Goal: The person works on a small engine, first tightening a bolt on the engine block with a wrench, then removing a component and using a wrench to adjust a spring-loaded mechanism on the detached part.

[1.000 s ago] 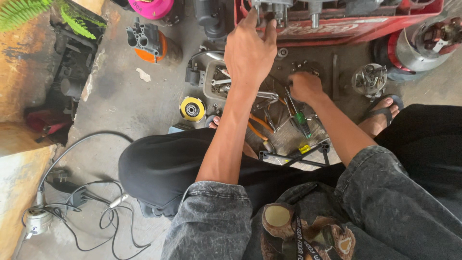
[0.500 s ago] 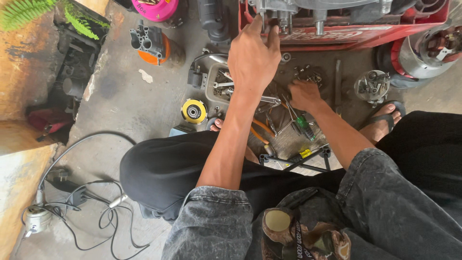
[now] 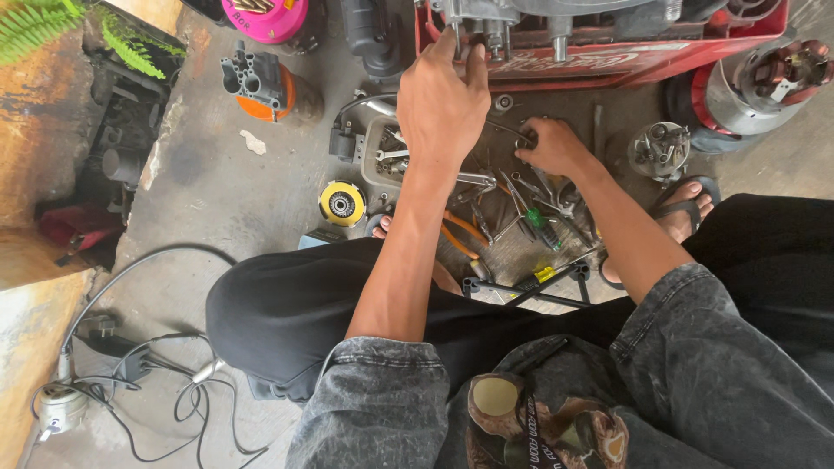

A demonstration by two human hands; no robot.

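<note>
Head view: left hand (image 3: 443,104) is reaching up, fingertips pinching narrowly at a metal fitting (image 3: 473,35) on the engine block (image 3: 556,17) resting in the red frame (image 3: 608,65). Right hand (image 3: 552,146) is lying curled, grip unclear, among scattered hand tools (image 3: 512,204), beside the yellow disc (image 3: 341,203).

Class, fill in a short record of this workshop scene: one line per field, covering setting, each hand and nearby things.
Setting: concrete floor, person seated
Left hand: fingers at metal engine parts on the red frame
Right hand: resting among loose tools
Nearby: yellow disc, pink tub, cables
</note>
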